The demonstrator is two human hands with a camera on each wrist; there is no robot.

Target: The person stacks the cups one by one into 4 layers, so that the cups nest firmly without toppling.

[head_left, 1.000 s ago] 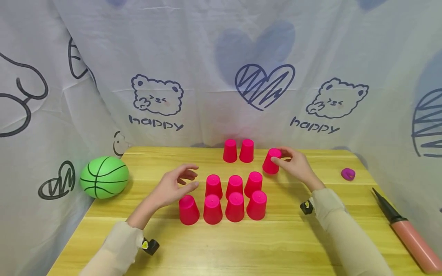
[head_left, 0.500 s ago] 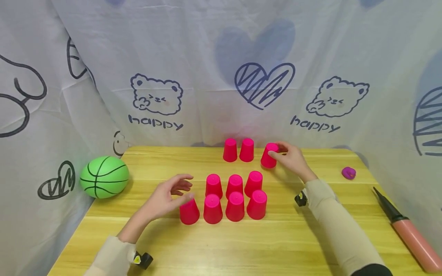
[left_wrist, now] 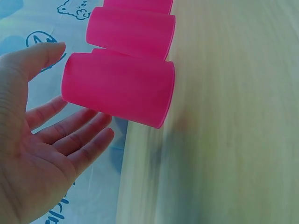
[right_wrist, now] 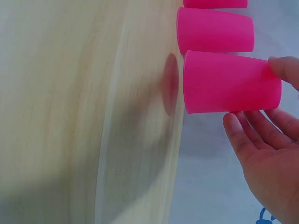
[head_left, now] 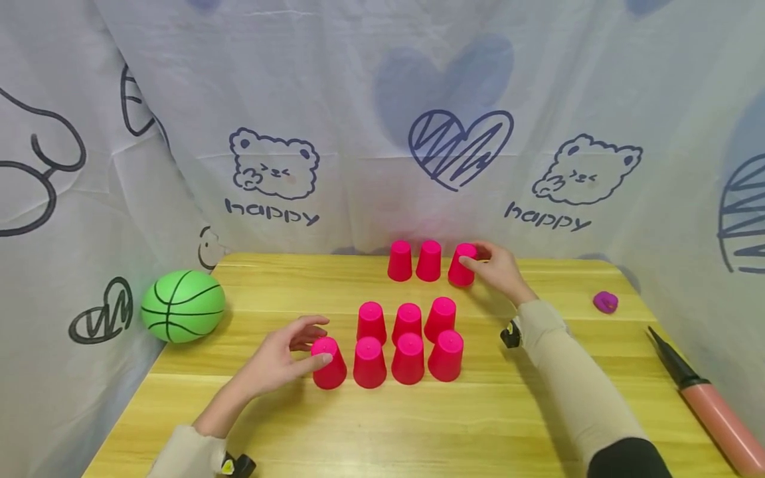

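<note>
My right hand (head_left: 499,269) pinches an upside-down pink cup (head_left: 463,265) by its upper part, thumb on one side and fingers on the other. In the right wrist view that cup (right_wrist: 231,83) is close over the table, its rim facing a reddish reflection. Beside it two more pink cups (head_left: 428,261) stand upside down along the back edge. My left hand (head_left: 271,362) is around the leftmost cup (head_left: 329,364) of the front row. In the left wrist view its thumb and spread fingers flank that cup (left_wrist: 119,86) loosely, with a gap at the thumb tip.
Several pink cups (head_left: 408,358) stand upside down in two rows mid-table. A green ball (head_left: 182,306) sits at the left edge. On the right lie a small purple object (head_left: 606,302) and a pink hand pump (head_left: 711,411). A printed curtain (head_left: 358,133) hangs behind the table (head_left: 382,431).
My right hand has carried its cup back and left, up to the two cups at the rear. The left hand has moved down and left to around the front-left cup.
</note>
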